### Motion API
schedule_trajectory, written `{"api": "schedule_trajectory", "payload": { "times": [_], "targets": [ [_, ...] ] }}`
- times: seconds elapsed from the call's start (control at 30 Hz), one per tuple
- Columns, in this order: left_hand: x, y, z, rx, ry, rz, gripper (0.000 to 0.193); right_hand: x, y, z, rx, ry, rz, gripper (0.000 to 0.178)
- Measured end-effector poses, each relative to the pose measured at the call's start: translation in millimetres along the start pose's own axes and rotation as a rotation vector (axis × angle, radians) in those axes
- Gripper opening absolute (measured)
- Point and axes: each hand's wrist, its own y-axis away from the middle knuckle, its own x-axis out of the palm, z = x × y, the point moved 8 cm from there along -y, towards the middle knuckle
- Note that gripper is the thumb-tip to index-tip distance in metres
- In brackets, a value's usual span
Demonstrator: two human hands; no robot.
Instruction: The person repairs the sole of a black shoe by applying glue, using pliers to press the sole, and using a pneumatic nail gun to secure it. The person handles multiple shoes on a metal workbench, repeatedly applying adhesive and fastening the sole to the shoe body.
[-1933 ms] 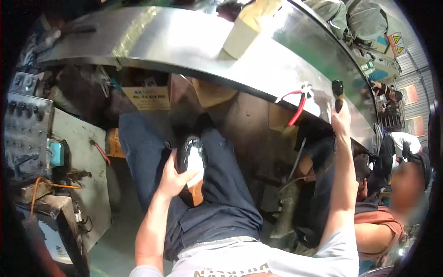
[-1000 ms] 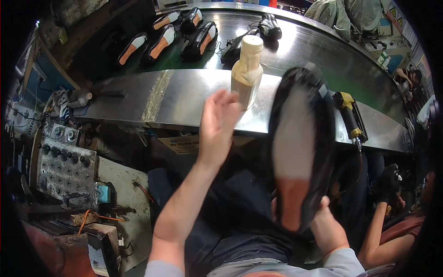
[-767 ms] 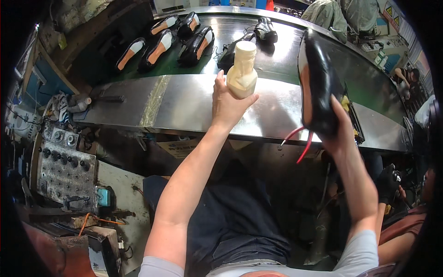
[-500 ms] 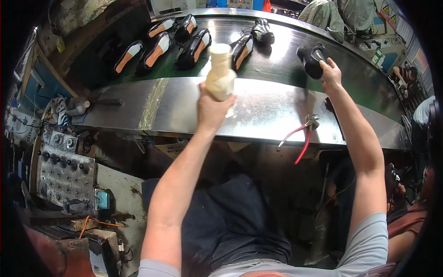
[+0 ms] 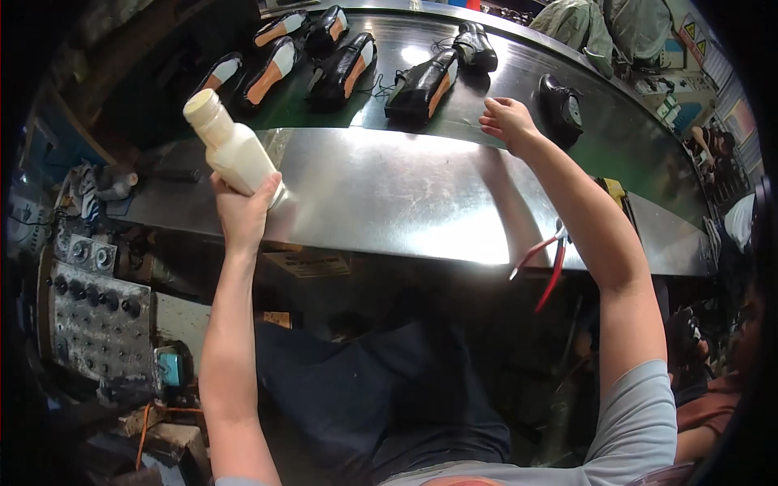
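Grey metal control panel with black knobs (image 5: 101,316): between eight and nine o'clock. Left grip (image 5: 243,215), a bare hand: ten o'clock, clasped round a cream-white, square-sided bottle (image 5: 245,159), which tilts, neck toward ten; whether its base touches the silvery steel worktop (image 5: 381,178) cannot be told. Five black leather shoes (image 5: 275,69), pale-and-tan soles showing: eleven o'clock, on the shiny dark-green surface (image 5: 519,73) beyond. Two further black shoes (image 5: 425,87): about twelve. Right grip (image 5: 506,123), bare: between one and two, fingers loosely curled, nothing grasped, just beside a single black shoe (image 5: 559,109) at two. Red-handled metal pliers (image 5: 557,269): three o'clock, handles overhanging the near edge. Yellow-and-black tool (image 5: 611,191): near three, partly hidden by the right forearm (image 5: 596,211).
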Motion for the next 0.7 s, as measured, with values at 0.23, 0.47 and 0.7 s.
{"api": "schedule_trajectory", "payload": {
  "times": [0.23, 0.47, 0.7],
  "targets": [
    [-0.5, 10.0, 9.8, -0.102, 0.059, -0.01, 0.073, -30.8, -140.3, -11.8, -0.032, 0.173, -0.35, 0.058],
    [-8.4, 15.2, 11.5, -0.199, -0.004, 0.08, 0.073, -30.8, -240.3, -11.3, 0.036, 0.145, -0.386, 0.074],
    [4.3, 12.2, 13.0, -0.163, -0.02, 0.087, 0.082, -42.7, -319.5, -17.6, -0.079, 0.015, -0.315, 0.063]
  ]
}}
